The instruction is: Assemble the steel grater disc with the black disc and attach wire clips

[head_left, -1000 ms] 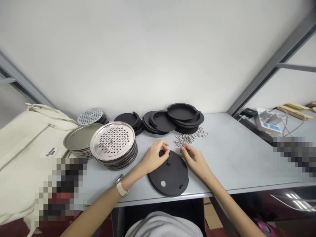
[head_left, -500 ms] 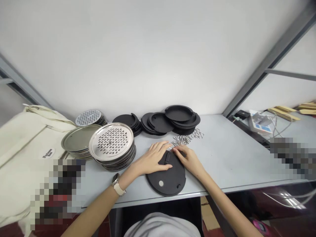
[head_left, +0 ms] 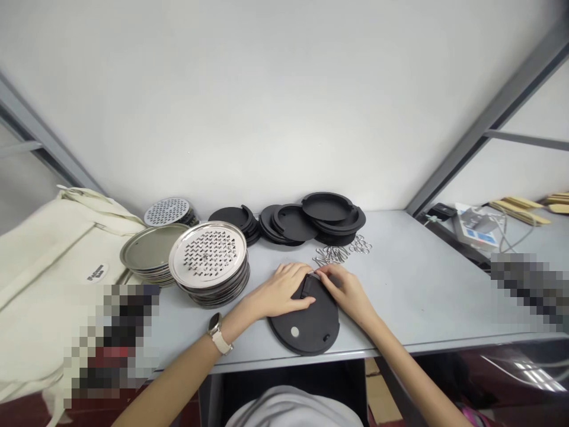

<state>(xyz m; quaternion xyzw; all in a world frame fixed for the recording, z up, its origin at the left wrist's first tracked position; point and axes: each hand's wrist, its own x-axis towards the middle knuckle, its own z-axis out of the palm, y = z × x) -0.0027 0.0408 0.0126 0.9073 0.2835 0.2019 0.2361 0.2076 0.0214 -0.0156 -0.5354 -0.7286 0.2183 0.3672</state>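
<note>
A round black plastic base [head_left: 306, 323] lies near the table's front edge, with a raised black block [head_left: 310, 286] and a pale round spot on it. My left hand [head_left: 284, 292] lies across its upper left, fingers stretched and thumb apart over the surface. At the far edge, my right hand [head_left: 349, 292] pinches a small metal wire piece [head_left: 312, 272], mostly hidden by the fingertips of both hands. Just beyond sit more bent wire pieces [head_left: 331, 255] and metal rings [head_left: 359, 244] in a loose pile.
Left of my hands stands a stack of round metal grater plates [head_left: 208, 255], beside plain metal discs [head_left: 153, 252]. Several black round bases [head_left: 326, 207] are stacked by the wall. A cream cloth bag [head_left: 53, 261] is at far left. A box [head_left: 475, 226] and cables lie at right.
The whole view has shifted a little. My fingertips have come closer together at the base's far edge, and the wire piece now sits lower, against that edge.
</note>
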